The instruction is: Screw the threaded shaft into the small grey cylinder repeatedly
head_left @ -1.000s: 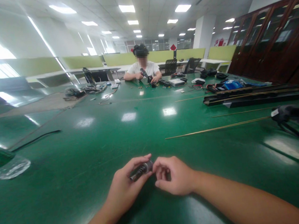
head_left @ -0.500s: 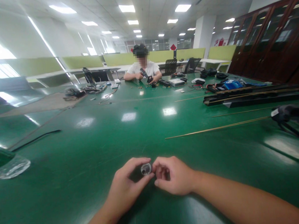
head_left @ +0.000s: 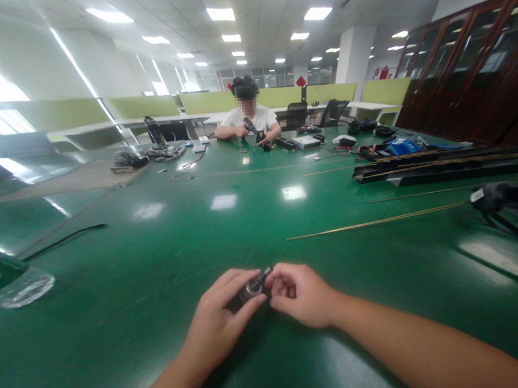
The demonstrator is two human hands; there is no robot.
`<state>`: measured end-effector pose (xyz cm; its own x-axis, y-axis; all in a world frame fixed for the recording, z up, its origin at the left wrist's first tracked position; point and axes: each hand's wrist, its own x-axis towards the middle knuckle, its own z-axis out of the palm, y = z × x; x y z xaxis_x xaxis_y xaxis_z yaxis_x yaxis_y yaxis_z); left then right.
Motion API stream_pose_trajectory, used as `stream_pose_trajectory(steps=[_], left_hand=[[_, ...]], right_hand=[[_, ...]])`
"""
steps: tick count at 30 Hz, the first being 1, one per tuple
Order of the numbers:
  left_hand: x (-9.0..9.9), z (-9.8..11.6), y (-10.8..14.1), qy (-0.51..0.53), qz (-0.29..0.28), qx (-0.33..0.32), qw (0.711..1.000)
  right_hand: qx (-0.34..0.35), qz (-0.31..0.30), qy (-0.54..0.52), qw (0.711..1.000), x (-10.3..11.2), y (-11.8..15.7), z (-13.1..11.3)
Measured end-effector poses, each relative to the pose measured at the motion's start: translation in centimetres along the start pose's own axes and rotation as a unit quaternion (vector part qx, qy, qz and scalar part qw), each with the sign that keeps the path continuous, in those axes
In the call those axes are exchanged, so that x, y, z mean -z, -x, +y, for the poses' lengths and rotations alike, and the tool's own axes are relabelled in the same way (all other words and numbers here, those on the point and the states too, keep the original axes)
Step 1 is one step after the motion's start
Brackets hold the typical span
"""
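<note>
Between the thumb and fingers of my left hand (head_left: 225, 313) is a small clear cylinder (head_left: 251, 289) with dark parts inside. A thin dark shaft with a grey tip (head_left: 267, 271) sticks out of its upper right end. My right hand (head_left: 302, 294) is curled just to the right, its fingertips beside that shaft. Whether those fingertips touch or pinch anything is too small to tell. Both hands are above the green table (head_left: 178, 246) near its front.
A clear bottle with a green label (head_left: 32, 288) lies at the left, near a black cable (head_left: 68, 238). Brass rods (head_left: 353, 227) and black channels (head_left: 437, 171) lie at the right. Across the table, a person (head_left: 248, 121) holds a dark tool.
The small cylinder has tilted in my left hand, so its shaft now shows, pointing up and right. My right hand has shifted slightly up.
</note>
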<state>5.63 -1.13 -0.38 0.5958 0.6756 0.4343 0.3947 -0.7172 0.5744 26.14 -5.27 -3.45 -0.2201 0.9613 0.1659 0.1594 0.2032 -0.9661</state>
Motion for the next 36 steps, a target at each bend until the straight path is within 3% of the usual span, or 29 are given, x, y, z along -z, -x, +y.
stream_pose_trajectory(steps=[10,24,36], left_hand=[[-0.1,-0.3,0.3,-0.032,0.025,-0.003,0.999],[-0.2,0.2,0.3,-0.01,-0.005,-0.008,1.0],[-0.3,0.3,0.2,0.004,-0.005,-0.02,1.0]], right_hand=[[-0.005,0.019,0.047,0.999,0.2,0.2,-0.5],[0.061,0.045,0.096,0.992,0.1,0.5,-0.8],[0.071,0.051,0.134,0.987,0.2,0.5,-1.0]])
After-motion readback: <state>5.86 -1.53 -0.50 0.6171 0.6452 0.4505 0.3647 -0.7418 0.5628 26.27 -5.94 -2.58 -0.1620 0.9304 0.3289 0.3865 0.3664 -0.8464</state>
